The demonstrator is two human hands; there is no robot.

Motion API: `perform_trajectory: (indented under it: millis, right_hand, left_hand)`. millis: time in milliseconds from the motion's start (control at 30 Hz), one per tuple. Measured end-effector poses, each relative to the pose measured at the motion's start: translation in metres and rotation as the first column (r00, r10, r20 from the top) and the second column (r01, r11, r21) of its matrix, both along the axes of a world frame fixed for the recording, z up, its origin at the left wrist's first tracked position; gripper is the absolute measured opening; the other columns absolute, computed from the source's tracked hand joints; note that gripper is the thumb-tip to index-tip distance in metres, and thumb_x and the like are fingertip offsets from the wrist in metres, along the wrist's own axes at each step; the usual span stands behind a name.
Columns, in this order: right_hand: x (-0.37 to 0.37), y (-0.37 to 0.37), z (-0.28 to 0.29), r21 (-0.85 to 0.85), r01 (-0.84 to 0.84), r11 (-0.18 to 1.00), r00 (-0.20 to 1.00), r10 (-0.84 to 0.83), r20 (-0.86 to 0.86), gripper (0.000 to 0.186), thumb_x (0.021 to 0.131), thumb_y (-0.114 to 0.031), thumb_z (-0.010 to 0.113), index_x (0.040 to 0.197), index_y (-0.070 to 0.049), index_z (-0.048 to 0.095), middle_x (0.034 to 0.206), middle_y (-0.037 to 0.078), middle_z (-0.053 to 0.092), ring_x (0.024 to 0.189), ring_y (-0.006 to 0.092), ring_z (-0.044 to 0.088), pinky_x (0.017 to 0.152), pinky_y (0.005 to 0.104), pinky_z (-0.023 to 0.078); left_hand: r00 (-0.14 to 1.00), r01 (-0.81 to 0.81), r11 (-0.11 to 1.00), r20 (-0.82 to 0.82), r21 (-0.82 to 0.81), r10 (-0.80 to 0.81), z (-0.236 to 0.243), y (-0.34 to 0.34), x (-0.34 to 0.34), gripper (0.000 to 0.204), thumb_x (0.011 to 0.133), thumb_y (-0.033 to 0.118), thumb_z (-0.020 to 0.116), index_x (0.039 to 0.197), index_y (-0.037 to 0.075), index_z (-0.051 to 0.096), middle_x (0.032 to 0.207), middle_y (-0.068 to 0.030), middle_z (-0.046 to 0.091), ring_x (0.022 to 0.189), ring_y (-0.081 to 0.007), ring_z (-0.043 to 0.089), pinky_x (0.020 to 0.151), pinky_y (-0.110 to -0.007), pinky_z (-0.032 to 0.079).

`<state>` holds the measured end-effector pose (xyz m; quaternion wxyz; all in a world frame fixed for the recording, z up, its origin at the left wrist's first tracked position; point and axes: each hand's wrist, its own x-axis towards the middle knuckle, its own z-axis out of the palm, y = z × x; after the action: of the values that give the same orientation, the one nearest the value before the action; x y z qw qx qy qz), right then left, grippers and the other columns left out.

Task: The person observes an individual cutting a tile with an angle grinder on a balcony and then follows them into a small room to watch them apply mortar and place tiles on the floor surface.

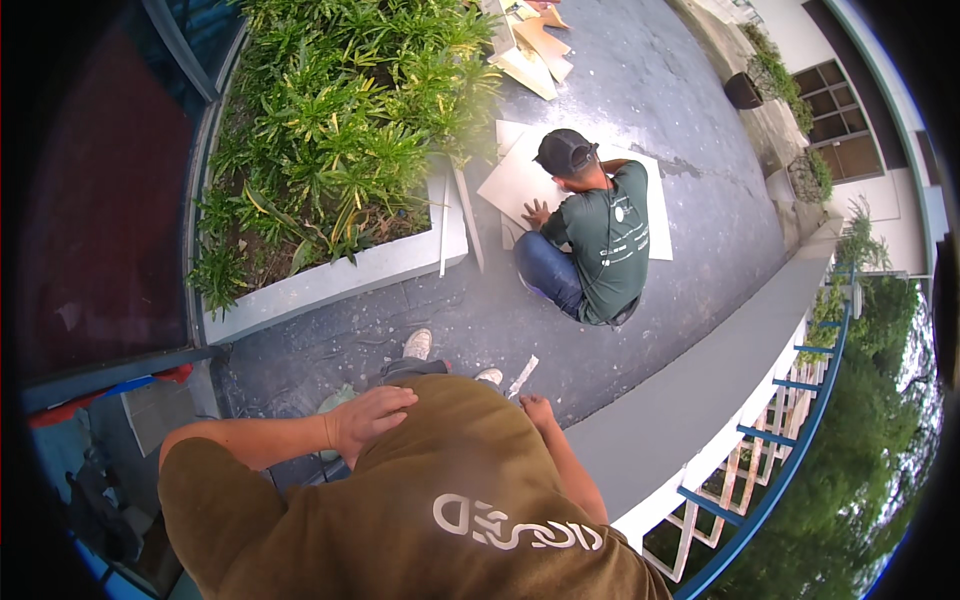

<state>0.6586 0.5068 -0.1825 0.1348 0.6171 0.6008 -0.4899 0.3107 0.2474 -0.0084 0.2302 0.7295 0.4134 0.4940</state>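
Head view: left hand [372, 420] lies loose on the brown shirt [410, 490], grasping nothing visible. Right hand [538, 411] is curled; can't tell whether it grips the 1 pale strip [523, 376], which sits just beside it against the grey floor [570, 370]. Step in hand: looks like a pause, strip near the right hand. Any move of the strip would call for a sure hold. Writing: big pale lettering on the brown shirt; small white print on the co-worker's green shirt [617, 255].
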Motion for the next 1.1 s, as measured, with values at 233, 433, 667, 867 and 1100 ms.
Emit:
perform_trajectory:
  millis: [233, 433, 667, 867, 1100]
  right_hand:
    - [-0.008, 0.002, 0.008, -0.005, -0.001, 1.000, 1.000, 0.001, 0.011, 0.030, 0.085, -0.026, 0.060, 0.081, 0.003, 0.062, 0.068, 0.009, 0.062, 0.063, 0.0157, 0.057, 0.060, 0.0336, 0.047]
    - [0.002, 0.005, -0.007, 0.031, -0.023, 0.999, 0.999, 0.022, 0.030, 0.030, 0.082, -0.029, 0.060, 0.085, 0.000, 0.065, 0.065, 0.007, 0.063, 0.054, 0.0136, 0.058, 0.051, 0.0277, 0.046]
    - [-0.004, 0.006, -0.007, -0.007, 0.016, 1.000, 1.000, -0.016, 0.005, 0.030, 0.082, -0.030, 0.060, 0.085, -0.001, 0.064, 0.064, 0.006, 0.062, 0.053, 0.0132, 0.057, 0.048, 0.0274, 0.046]
    - [-0.006, 0.002, 0.000, 0.009, -0.044, 0.999, 0.999, 0.044, 0.013, 0.028, 0.083, -0.029, 0.060, 0.085, -0.001, 0.064, 0.062, 0.006, 0.060, 0.051, 0.0132, 0.056, 0.046, 0.0274, 0.045]
    - [0.002, -0.001, -0.006, -0.006, 0.034, 0.999, 0.999, -0.034, -0.011, 0.034, 0.084, -0.030, 0.062, 0.076, 0.003, 0.061, 0.067, 0.009, 0.061, 0.062, 0.0152, 0.056, 0.058, 0.0338, 0.046]
  left_hand:
    - [1.000, -0.006, 1.000, 0.003, 0.000, 0.006, 0.001, 0.000, -0.001, 0.075, 0.080, 0.048, 0.053, 0.134, 0.002, 0.028, 0.129, -0.0318, 0.038, 0.115, -0.0455, 0.045, 0.091, -0.055, 0.040]
    - [1.000, -0.006, 1.000, 0.006, -0.004, 0.006, 0.001, 0.000, -0.001, 0.076, 0.080, 0.050, 0.052, 0.134, 0.002, 0.027, 0.129, -0.0316, 0.038, 0.115, -0.0455, 0.045, 0.092, -0.055, 0.039]
    - [1.000, -0.006, 1.000, -0.004, -0.007, 0.006, -0.001, 0.000, -0.002, 0.077, 0.080, 0.051, 0.052, 0.134, 0.003, 0.028, 0.129, -0.0303, 0.038, 0.115, -0.0448, 0.045, 0.092, -0.055, 0.039]
    - [1.000, -0.007, 1.000, -0.001, 0.001, 0.007, -0.001, 0.001, -0.001, 0.077, 0.079, 0.051, 0.052, 0.134, 0.003, 0.028, 0.129, -0.0294, 0.038, 0.115, -0.0445, 0.045, 0.092, -0.055, 0.039]
    - [1.000, 0.009, 1.000, -0.002, -0.009, -0.009, 0.000, 0.002, 0.000, 0.073, 0.081, 0.048, 0.052, 0.134, 0.004, 0.029, 0.128, -0.0289, 0.039, 0.115, -0.0443, 0.045, 0.092, -0.055, 0.039]
